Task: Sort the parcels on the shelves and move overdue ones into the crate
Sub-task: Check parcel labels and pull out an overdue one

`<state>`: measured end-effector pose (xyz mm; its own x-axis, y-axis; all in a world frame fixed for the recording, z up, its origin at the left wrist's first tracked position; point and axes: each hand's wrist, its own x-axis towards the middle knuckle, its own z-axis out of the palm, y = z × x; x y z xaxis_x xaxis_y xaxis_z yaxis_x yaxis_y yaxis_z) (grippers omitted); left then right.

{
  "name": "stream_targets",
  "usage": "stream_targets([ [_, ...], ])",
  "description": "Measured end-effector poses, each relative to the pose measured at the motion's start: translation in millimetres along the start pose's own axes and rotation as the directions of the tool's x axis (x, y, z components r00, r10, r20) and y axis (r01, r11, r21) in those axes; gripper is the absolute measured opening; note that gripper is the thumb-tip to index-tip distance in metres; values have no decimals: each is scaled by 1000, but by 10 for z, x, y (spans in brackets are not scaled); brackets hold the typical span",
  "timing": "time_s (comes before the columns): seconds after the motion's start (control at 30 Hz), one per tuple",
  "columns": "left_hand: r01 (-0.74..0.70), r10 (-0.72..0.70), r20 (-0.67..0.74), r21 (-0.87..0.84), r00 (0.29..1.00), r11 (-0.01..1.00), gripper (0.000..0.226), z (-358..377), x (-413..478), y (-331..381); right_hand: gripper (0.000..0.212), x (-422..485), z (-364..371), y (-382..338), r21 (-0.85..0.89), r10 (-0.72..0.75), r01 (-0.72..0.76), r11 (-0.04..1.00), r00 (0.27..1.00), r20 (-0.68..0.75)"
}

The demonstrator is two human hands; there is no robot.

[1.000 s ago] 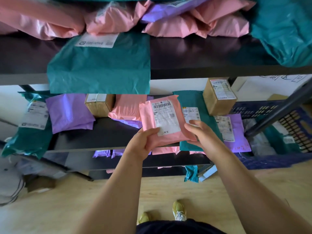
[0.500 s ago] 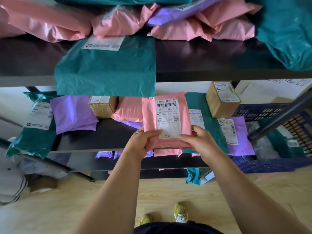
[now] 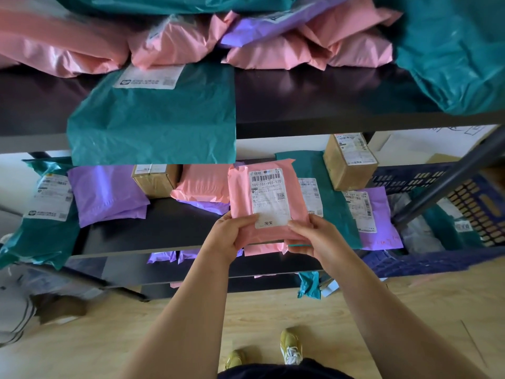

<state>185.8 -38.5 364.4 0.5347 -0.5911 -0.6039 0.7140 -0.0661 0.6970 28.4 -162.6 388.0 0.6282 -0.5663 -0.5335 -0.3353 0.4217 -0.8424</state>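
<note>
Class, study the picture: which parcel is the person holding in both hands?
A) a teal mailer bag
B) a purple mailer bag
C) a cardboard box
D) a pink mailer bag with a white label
D: the left hand and the right hand both hold the lower end of the pink mailer bag, with its white label facing the camera.

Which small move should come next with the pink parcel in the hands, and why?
Probably read the label first: the left hand and right hand hold the pink parcel with it facing the camera. If overdue, it goes right, into the blue crate.
</note>
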Motion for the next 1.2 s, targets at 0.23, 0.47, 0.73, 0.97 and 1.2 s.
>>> stream_targets([
  [0.23, 4, 19, -100, 226, 995, 974, 45, 374, 158, -132, 40, 78, -257, 64, 240, 90, -66, 968, 992, -88],
  [0.47, 35, -14, -54, 430, 998, 902, 46, 827, 284, -155, 31, 369, -556, -184, 371, 85, -17, 928, 982, -167],
  [0.73, -1, 40, -89, 402, 995, 916, 76, 1055, 528, -176, 15, 770, -795, -308, 513, 228, -128, 849, 964, -138],
  [0.97, 19, 12, -84, 350, 996, 936, 69, 1202, 440, -76, 15, 901, -837, -428, 580, 202, -116, 807, 976, -86],
  [1.2, 100, -28, -230, 308, 973, 946, 41, 992, 332, -60, 8, 959, -829, -377, 461, 282, -159, 873, 936, -211],
])
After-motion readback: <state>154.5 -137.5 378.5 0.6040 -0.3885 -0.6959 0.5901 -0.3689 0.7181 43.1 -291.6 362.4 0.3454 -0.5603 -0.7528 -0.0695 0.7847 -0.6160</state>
